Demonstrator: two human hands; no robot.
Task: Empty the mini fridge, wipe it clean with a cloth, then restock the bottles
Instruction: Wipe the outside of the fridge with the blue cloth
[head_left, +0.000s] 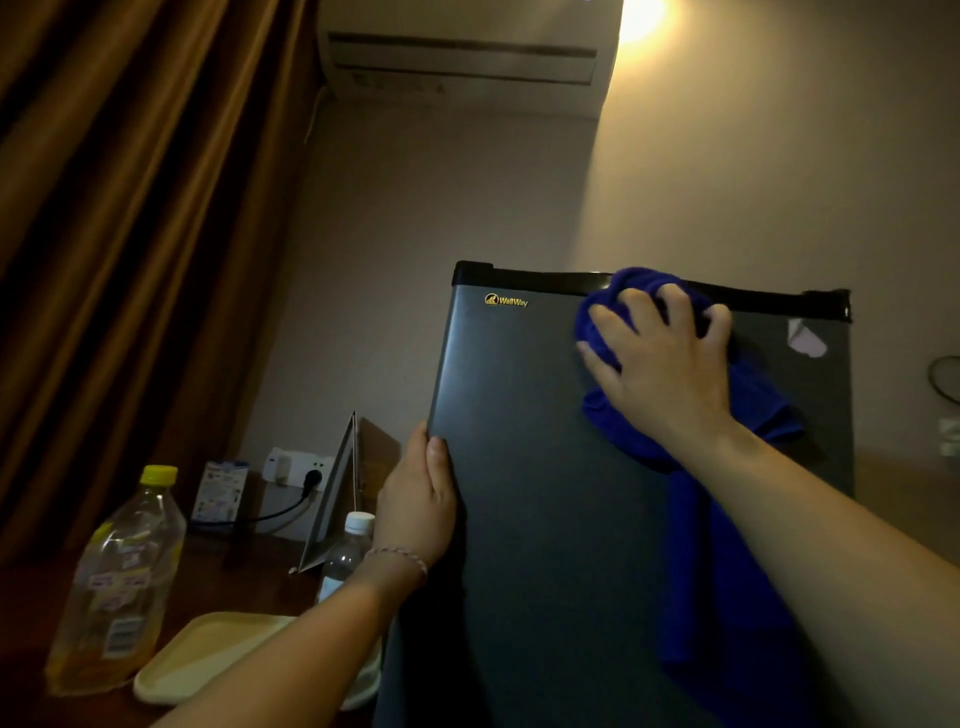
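Observation:
The dark grey mini fridge (535, 467) fills the middle and right, its door closed and a gold logo near the top left. My right hand (660, 353) presses a blue cloth (696, 519) flat against the upper part of the door, fingers spread; the cloth's tail hangs down beneath my forearm. My left hand (418, 499) grips the door's left edge. On the table to the left stand a yellow-capped bottle (122, 582) and a smaller white-capped bottle (345, 556), the latter partly hidden behind my left arm.
A cream tray (208, 654) lies on the dark wooden table near the front left. Behind it are a folded card stand (337, 493), a small carton (221, 491) and a wall socket with a plug (306, 475). Brown curtains hang on the left, an air conditioner above.

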